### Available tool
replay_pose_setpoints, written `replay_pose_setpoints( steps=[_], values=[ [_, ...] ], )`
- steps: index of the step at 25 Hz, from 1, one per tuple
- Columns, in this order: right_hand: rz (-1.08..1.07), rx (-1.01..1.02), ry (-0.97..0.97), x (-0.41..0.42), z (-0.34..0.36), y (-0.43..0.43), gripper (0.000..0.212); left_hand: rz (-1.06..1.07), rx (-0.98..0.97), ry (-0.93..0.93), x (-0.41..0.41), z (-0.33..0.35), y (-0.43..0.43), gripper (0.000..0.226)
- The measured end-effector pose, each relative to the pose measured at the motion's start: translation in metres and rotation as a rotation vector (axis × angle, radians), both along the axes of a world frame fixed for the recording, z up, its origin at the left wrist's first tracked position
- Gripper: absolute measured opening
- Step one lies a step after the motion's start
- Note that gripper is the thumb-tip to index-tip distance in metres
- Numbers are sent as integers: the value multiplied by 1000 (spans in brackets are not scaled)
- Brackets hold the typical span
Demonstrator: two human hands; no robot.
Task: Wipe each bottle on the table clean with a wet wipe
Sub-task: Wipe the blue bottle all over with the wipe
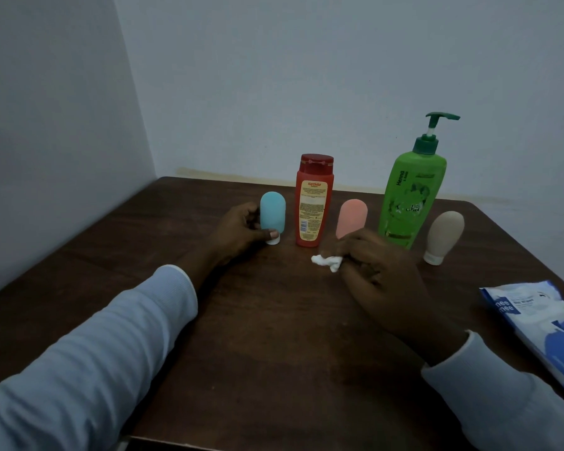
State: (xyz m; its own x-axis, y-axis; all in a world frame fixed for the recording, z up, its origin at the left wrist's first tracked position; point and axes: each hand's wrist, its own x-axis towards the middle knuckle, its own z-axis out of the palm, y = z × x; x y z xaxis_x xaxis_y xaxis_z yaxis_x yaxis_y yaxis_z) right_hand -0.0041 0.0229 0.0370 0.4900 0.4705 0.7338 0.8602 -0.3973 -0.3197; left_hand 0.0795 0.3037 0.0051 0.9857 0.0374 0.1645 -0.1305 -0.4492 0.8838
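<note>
Wipe [326,262] in right hand [381,271]; left hand [238,232] grips blue bottle [273,213].

"Karthika" on red bottle [314,203], "Henna" on green bottle [410,193], "mee mee" on wipes pack [541,323]

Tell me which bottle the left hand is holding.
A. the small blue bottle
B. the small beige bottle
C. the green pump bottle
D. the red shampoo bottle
A: the left hand has its fingers and thumb curled round the small blue bottle just above its white cap, while the right hand holds the crumpled wet wipe.
</note>
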Motion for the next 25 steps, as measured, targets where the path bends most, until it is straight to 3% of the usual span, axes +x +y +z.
replay_pose_setpoints(
  steps=[15,20,22,25],
  values=[
    [-8,-19,44,0,-1,0,21,19,24,12,0,-1,-3,62],
    [-58,-11,34,5,-2,-2,24,13,-258,36,-5,1,-4,70],
    [-101,11,52,8,-3,-3,27,137,-309,-37,-8,2,-6,53],
    [-171,56,91,8,-5,-2,23,424,-223,-273,-16,6,-12,25]
  ],
)
